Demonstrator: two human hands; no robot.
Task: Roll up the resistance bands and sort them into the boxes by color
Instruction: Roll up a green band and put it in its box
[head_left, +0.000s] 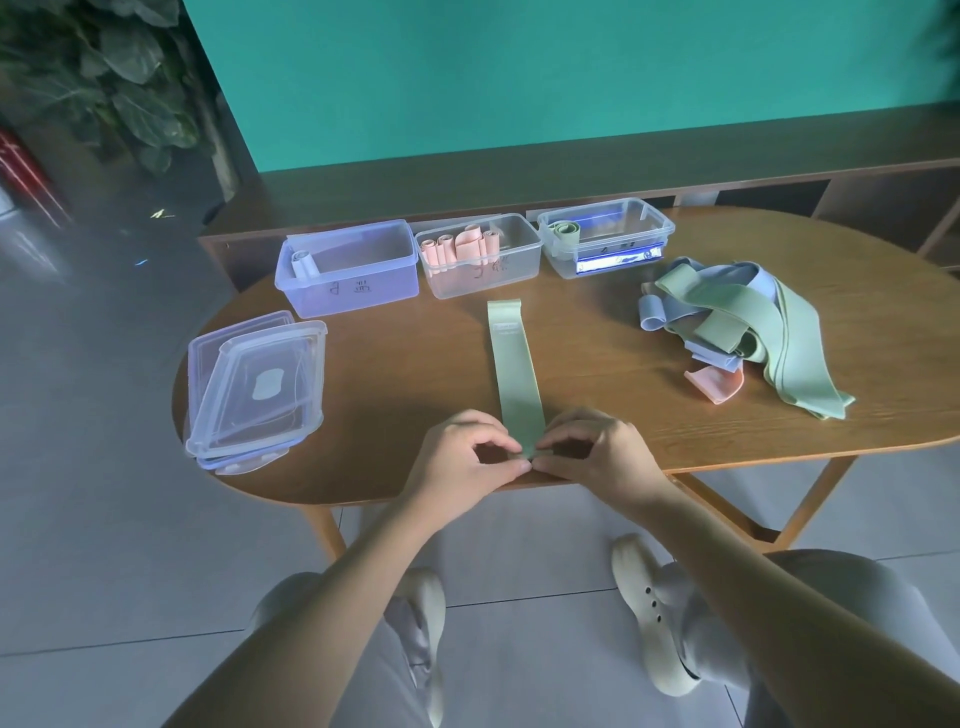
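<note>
Three clear plastic boxes stand in a row beyond the hands: the left, bluish box (347, 270) holds one rolled pale blue band (304, 264), the middle box (478, 254) holds rolled pink bands (460, 247) (about five, I cannot count them surely), and the right box (605, 236) holds one rolled green band (565, 232). Two clear lids (257, 384) lie stacked to the left of the left hand. To the far right of the right hand lies a loose pile of unrolled green, blue and pink bands (737, 332). One long flat pale green resistance band (514, 374) stretches away from the hands on the wooden oval table (395, 374). The left hand (467, 457) and the right hand (597, 452) both pinch its near end with curled fingers, fingertips almost meeting.
</note>
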